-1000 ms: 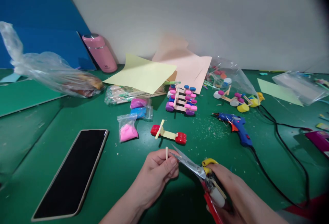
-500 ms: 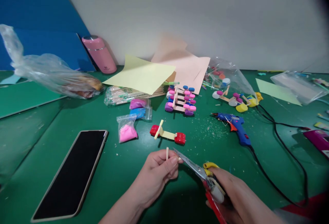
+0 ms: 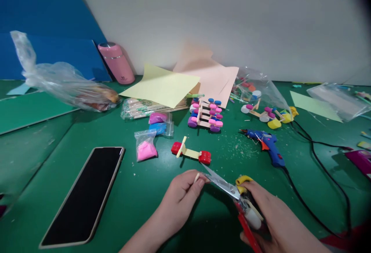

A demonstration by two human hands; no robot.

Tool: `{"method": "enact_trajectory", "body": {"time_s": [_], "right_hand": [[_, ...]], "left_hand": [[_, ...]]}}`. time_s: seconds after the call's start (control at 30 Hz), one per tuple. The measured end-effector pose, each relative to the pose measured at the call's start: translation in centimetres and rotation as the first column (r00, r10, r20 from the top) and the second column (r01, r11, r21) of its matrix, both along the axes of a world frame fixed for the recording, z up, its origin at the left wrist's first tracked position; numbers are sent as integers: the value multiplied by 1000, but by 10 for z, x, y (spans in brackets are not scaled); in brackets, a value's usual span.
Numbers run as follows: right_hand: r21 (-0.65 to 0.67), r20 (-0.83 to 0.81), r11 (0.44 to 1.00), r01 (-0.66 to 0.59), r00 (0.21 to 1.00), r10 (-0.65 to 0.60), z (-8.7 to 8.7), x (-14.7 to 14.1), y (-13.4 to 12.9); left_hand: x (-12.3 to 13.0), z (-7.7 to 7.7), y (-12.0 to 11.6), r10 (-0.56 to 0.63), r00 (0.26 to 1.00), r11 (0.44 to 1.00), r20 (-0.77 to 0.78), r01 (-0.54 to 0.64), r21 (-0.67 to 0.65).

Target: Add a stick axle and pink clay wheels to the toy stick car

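Note:
My left hand (image 3: 184, 193) pinches a short pale wooden stick (image 3: 196, 177) between thumb and fingers; part of the stick is hidden by the fingertips. In my right hand (image 3: 266, 210) is a pair of scissors (image 3: 222, 182) with a yellow and a red handle. The blades are slightly apart and point left, with their tips at my left fingertips. Whether the blades touch the stick, I cannot tell. Just beyond my hands lies a small model (image 3: 191, 153) of pale sticks with red blocks at both ends.
Behind it stand several similar models (image 3: 205, 123) with pink, purple and blue pieces. A blue glue gun (image 3: 268, 144) with a black cord lies to the right. On the left are a phone (image 3: 84, 195), bagged pink clay (image 3: 145, 150) and a pink flask (image 3: 117, 63).
The scissor blades have spread a little apart. The stick in my left hand has tilted from upright toward the right. The whole view has shifted slightly.

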State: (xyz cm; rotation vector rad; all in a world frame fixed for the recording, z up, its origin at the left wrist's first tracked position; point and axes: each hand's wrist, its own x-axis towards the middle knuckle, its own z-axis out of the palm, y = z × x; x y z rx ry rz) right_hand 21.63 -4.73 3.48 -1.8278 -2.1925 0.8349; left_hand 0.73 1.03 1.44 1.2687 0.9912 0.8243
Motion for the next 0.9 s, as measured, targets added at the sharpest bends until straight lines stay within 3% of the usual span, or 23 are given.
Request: {"method": "enact_trajectory", "body": {"time_s": [0.17,0.43,0.67,0.9], "right_hand": [[-39,20,999,-31,999,32,2,-1,0],[-108,27,994,-24,999,27,10,-6,5],[-140,-14,990,14,1000,-16,11,-7,5],[-122,-62,991,-61,997,53,18,-10,9]], "left_hand": [[-2,-2,-1,-39,997,990,-63,47,130],[-3,-8,-5,-50,992,978,-118,72,194],[-3,-13,-3,-58,964,947,-258,135,292],[-3,-11,-3,-52,940,928,-337,170,330]]}}
